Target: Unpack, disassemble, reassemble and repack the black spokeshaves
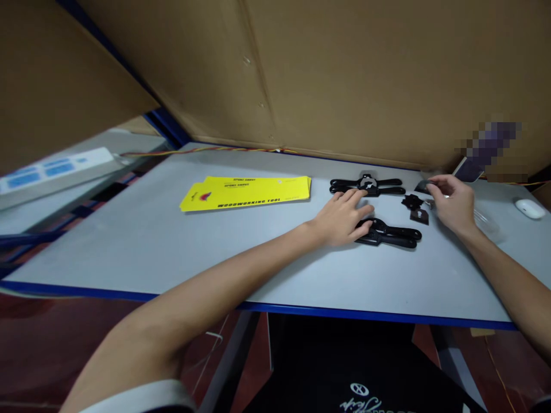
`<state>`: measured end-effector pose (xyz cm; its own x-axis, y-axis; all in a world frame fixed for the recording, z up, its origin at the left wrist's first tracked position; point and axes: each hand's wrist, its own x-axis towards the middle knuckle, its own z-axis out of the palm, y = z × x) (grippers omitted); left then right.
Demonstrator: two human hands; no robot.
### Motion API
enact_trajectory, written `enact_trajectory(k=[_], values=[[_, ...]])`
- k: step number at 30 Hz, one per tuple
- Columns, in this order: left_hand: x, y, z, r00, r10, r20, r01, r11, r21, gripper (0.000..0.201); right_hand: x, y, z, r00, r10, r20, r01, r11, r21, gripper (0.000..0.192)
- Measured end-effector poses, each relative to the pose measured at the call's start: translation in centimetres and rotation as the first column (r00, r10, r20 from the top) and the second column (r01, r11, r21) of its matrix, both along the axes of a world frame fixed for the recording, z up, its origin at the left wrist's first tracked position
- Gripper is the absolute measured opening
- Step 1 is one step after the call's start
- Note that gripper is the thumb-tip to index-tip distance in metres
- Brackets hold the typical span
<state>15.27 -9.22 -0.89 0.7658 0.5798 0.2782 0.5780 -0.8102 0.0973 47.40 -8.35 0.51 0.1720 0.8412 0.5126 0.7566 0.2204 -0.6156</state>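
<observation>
My left hand (342,219) lies on the table with its fingers spread. Its fingertips reach the far pair of black spokeshave bodies (390,183), while the thumb rests at the end of the near pair of spokeshave bodies (396,234). My right hand (455,205) pinches a dark flat spokeshave blade (422,186) between thumb and fingers, which partly cover it. Just left of this hand sit several small black knob-like parts (412,201) in a cluster. Beside them is a dark blade with a slot (419,216).
Yellow printed cards (249,194) overlap at the left of the table (181,252). Clear plastic packaging (488,226) lies by my right wrist, with a white mouse-shaped object (530,209) farther right. Cardboard (301,74) walls the back; a power strip (55,172) is far left.
</observation>
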Motion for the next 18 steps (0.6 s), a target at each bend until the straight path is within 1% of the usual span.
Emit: enact_trajectory(k=[2,3,5,8,11,14,18], values=[[0.1,-0.1,0.1,0.999,0.039,-0.01,-0.04,0.999,-0.016,0.053,-0.3,-0.7,0.9,0.998,0.0,0.056,-0.003,0.999,0.045,0.022],[0.1,-0.1,0.1,0.999,0.052,-0.011,-0.053,0.998,-0.024,0.054,-0.5,-1.0,1.4,0.996,0.011,0.089,-0.015,0.999,0.047,0.021],[0.2,-0.2,0.0,0.998,0.065,-0.005,-0.065,0.997,-0.041,0.054,-1.0,-1.8,2.3,0.988,0.059,0.14,-0.059,0.998,-0.001,0.019],[0.2,-0.2,-0.2,0.997,0.077,0.03,-0.075,0.995,-0.065,0.052,-1.6,-2.7,3.2,0.979,0.115,0.168,-0.104,0.992,-0.075,0.017],[0.1,-0.1,-0.6,0.99,0.119,0.079,-0.114,0.991,-0.063,0.052,-1.9,-3.0,3.5,0.978,0.114,0.173,-0.098,0.99,-0.097,0.016],[0.1,-0.1,-0.9,0.98,0.159,0.119,-0.153,0.986,-0.059,0.057,-1.6,-2.7,3.4,0.976,0.12,0.18,-0.098,0.987,-0.129,0.018],[0.1,0.0,-1.0,0.98,0.174,0.099,-0.166,0.983,-0.084,0.06,-0.4,-2.2,3.4,0.965,0.149,0.216,-0.086,0.957,-0.277,0.018]])
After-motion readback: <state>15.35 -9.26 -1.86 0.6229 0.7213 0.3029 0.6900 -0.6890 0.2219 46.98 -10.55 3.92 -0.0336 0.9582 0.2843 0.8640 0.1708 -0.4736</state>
